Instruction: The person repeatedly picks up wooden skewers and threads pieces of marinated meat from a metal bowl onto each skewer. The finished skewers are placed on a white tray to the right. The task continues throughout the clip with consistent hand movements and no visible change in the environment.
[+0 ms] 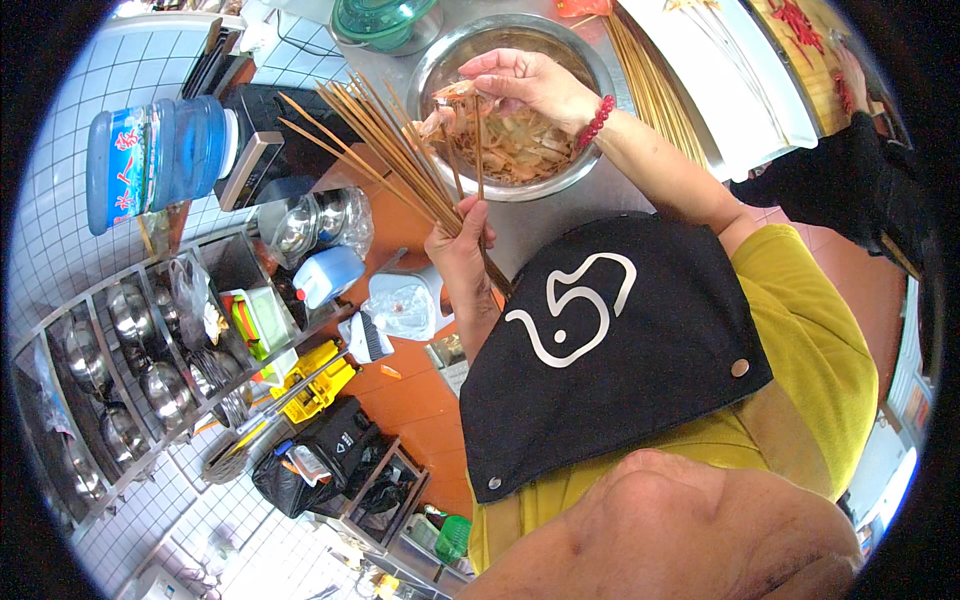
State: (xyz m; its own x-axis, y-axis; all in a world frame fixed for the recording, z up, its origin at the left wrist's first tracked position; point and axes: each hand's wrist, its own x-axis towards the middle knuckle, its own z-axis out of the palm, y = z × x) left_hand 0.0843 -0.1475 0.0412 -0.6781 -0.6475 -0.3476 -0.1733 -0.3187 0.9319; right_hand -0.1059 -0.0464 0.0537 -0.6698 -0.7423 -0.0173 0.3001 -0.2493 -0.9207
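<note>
My left hand (463, 241) grips a bundle of thin bamboo skewers (401, 161) that fan out to the upper left. Over a steel bowl (514, 192), my right hand (517, 81) pinches a pinkish-orange piece of food (455, 91), which looks like shrimp. One skewer (480, 146) rises from the left hand to this piece. More pinkish pieces (437, 121) sit at the tips of nearby skewers. Inside the bowl lies a moist mix of pale and orange-brown food (525, 150), partly hidden by the right hand and the skewers.
A green-lidded pot (386, 22) stands left of the bowl. To the right lie loose skewers (652, 82) and a white tray (720, 75) holding a few skewers. Another person's hand (851, 75) is near red chillies (796, 26). A steel rack (135, 375) lines the left.
</note>
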